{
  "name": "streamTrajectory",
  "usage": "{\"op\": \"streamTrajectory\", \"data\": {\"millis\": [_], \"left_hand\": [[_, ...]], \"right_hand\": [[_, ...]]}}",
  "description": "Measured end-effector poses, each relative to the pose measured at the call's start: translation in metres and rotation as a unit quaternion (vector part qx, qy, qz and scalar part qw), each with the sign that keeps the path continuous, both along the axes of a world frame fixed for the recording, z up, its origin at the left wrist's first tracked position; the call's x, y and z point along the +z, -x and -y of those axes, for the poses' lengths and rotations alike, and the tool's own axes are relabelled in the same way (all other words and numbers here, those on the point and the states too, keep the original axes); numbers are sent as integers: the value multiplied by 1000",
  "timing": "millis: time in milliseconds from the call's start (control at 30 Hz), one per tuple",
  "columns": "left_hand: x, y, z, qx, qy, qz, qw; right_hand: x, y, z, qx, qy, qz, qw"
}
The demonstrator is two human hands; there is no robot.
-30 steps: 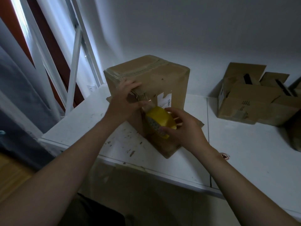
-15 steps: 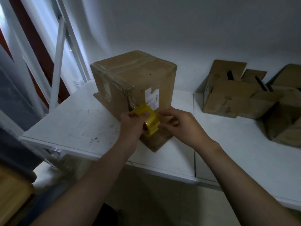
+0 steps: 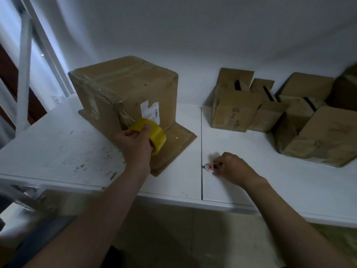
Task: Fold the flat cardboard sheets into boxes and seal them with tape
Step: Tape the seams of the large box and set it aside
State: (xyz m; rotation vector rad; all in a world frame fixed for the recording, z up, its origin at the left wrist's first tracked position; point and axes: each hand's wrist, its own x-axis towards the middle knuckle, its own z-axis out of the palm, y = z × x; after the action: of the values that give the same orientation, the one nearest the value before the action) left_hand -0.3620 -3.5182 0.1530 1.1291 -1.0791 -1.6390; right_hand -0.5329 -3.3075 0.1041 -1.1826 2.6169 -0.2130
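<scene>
A folded cardboard box (image 3: 125, 88) stands on the white table (image 3: 58, 144), its top seam and near corner covered with clear tape, a white label on its right face. Its lower flaps lie spread flat on the table. My left hand (image 3: 135, 144) grips a yellow tape roll (image 3: 154, 132) against the box's near corner, with a strip of tape still running up to the box. My right hand (image 3: 231, 168) is on the table to the right, its fingers pinching a small pale object with red and black marks (image 3: 210, 167).
Several more cardboard boxes (image 3: 237, 111) with open flaps sit against the wall at the back right, and one (image 3: 324, 136) lies tilted. A seam between two table boards (image 3: 201, 144) runs front to back. A white window frame (image 3: 23, 74) stands at the left.
My right hand has left the tape roll and moved right and down to the small object on the table. My left hand alone holds the roll now. The camera has shifted.
</scene>
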Motion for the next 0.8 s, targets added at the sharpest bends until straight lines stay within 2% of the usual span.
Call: {"op": "streamTrajectory", "data": {"millis": [167, 267, 400, 500, 633, 800], "left_hand": [[3, -2, -6, 10, -5, -20, 1000], [7, -7, -7, 7, -12, -38, 999], [8, -15, -3, -23, -22, -54, 998], [7, -18, 1, -57, -22, -60, 996], [7, -22, 5, -68, -45, -61, 995], [12, -25, 6, -97, -80, -89, 988]], "right_hand": [[-6, -9, 7, 10, 56, -8, 998], [-4, -20, 17, -17, 129, 33, 991], [22, -41, 43, -46, 250, 95, 962], [62, -55, 73, -2, 329, 94, 940], [112, -68, 119, 127, 351, 12, 928], [140, -71, 159, 239, 253, -160, 924]]}}
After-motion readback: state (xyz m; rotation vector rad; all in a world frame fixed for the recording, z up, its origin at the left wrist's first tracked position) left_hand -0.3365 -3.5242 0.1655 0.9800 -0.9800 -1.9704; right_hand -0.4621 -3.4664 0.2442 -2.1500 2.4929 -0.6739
